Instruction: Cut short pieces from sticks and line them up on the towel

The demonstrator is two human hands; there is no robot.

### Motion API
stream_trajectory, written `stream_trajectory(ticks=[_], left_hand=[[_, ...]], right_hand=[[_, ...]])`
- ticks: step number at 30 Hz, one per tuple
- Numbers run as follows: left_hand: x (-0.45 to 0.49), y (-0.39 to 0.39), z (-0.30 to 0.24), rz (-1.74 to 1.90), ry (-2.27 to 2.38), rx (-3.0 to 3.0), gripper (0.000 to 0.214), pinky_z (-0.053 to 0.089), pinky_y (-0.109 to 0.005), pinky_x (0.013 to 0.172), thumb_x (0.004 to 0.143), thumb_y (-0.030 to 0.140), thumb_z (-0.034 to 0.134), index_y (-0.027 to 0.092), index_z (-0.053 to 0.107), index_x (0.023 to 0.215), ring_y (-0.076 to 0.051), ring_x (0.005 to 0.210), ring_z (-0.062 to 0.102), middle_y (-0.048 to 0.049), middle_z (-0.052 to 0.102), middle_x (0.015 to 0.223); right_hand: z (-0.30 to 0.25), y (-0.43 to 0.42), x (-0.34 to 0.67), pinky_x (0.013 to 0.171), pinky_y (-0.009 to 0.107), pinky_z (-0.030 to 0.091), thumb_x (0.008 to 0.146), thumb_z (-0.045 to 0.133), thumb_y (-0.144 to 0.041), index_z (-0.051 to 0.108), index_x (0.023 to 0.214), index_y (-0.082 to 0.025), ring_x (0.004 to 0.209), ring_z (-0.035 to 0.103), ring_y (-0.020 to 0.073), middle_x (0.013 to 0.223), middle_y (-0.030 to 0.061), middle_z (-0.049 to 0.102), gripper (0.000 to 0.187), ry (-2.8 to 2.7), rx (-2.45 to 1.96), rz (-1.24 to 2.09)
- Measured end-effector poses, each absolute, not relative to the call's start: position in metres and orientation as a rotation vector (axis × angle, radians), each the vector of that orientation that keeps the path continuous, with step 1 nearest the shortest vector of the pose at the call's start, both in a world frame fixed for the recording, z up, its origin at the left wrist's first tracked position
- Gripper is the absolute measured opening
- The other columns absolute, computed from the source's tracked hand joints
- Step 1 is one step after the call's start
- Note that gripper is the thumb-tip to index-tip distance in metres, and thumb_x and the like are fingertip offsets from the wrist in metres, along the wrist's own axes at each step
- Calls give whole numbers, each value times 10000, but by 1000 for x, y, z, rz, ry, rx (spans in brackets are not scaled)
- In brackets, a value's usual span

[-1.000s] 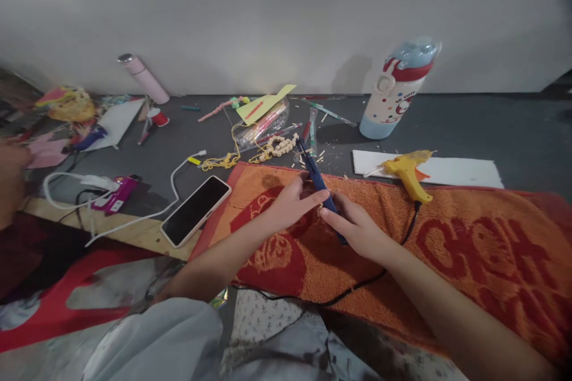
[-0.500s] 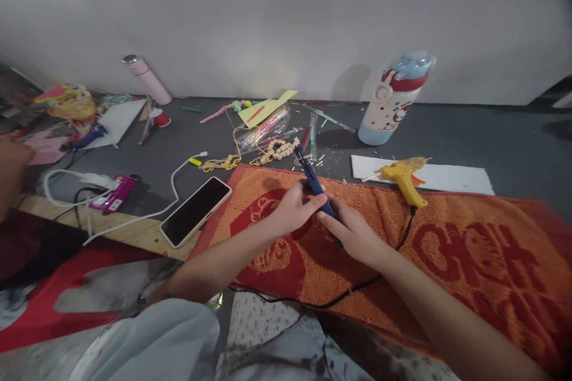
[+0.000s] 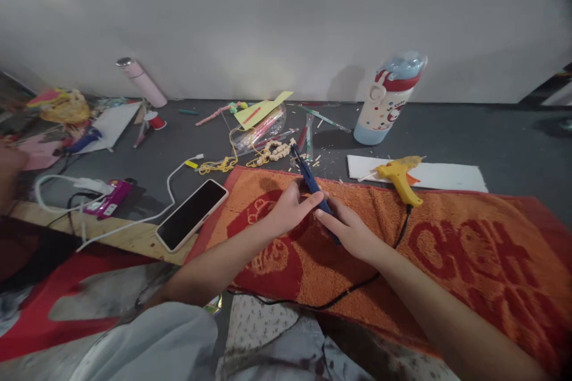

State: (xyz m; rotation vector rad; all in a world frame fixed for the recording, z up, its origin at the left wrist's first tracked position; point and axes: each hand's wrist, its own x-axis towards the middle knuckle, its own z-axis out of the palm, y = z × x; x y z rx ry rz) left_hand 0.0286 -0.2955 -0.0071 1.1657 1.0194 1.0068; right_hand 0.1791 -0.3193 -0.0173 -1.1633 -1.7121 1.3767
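My left hand and my right hand meet over an orange and red towel. Together they grip a dark blue cutting tool, its tip pointing away from me towards the towel's far edge. The left fingers pinch at the tool's middle; the right hand wraps its handle end. What sits between the two hands is too small to make out. Small pale wood chips lie just past the tool's tip.
A yellow glue gun rests on a white sheet, its black cord running across the towel. A phone, white cable, beaded string, water bottle and pink flask lie on the grey floor. Another person's hand shows at far left.
Both hands with the blue tool have drifted slightly left and away in the picture as the camera shifted. Their grip looks the same.
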Motion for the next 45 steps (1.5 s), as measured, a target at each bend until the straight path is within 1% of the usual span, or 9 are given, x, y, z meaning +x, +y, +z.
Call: stream_trajectory(ticks=[3,12,16,22,32,35,38,41,45], left_hand=[[31,-295,-10,1022,1035,1208,467,448,-362,826,684,479,678,151,454,930,-201,916,583,-90,606,951],[35,-300,-10,1033,1029,1194,435,442,-383,871,680,422,699,159,457,927,-202,930,591,-87,618,957],[34,-302,-7,1031,984,1121,436,435,-373,877,665,412,712,156,469,922,-203,957,581,-74,616,961],[34,-304,-5,1056,1003,1106,435,441,-337,840,635,400,734,163,490,905,-176,906,569,-38,584,908],[34,-305,-1,1060,1061,1164,447,467,-334,811,628,432,732,167,470,875,-180,883,600,-63,627,913],[32,-303,2,1055,992,1146,534,486,-345,796,595,518,726,166,458,895,-185,854,625,-76,649,920],[28,-297,4,1097,955,1177,571,490,-351,819,632,599,654,147,500,945,-207,905,626,-103,653,969],[21,-288,5,1173,1062,1192,523,497,-346,818,696,604,593,139,553,934,-222,953,615,-99,657,978],[13,-278,3,1217,1116,1098,470,523,-335,720,750,601,532,173,564,941,-219,907,631,-76,668,953]], right_hand=[[-17,-319,179,539,264,426,879,415,-471,425,1295,-171,603,515,145,750,18,580,512,-1690,-1195,1444],[-14,-320,180,622,318,430,900,320,-493,430,1291,-133,689,605,226,751,75,637,542,-1945,-1395,1139],[-8,-320,180,615,319,423,898,328,-465,455,1242,-122,688,613,238,736,84,641,503,-2005,-1415,1070],[-4,-323,181,636,335,427,898,345,-451,420,1287,-116,707,619,250,746,93,640,518,-2051,-1407,1017],[-5,-325,181,661,337,434,898,335,-480,447,1257,-114,775,615,257,783,96,632,524,-1995,-1319,1074],[-5,-325,182,651,317,422,894,352,-492,474,1210,-144,763,592,229,815,79,618,485,-1945,-1249,1125],[-9,-322,183,614,287,402,893,359,-507,524,1060,-166,720,554,190,793,57,592,414,-1862,-1250,1212],[-14,-320,183,572,262,384,887,368,-530,513,905,-182,652,503,151,727,22,546,378,-1777,-1264,1300],[-19,-319,181,572,253,393,881,381,-537,476,850,-188,602,466,122,674,-17,484,363,-1741,-1204,1403]])
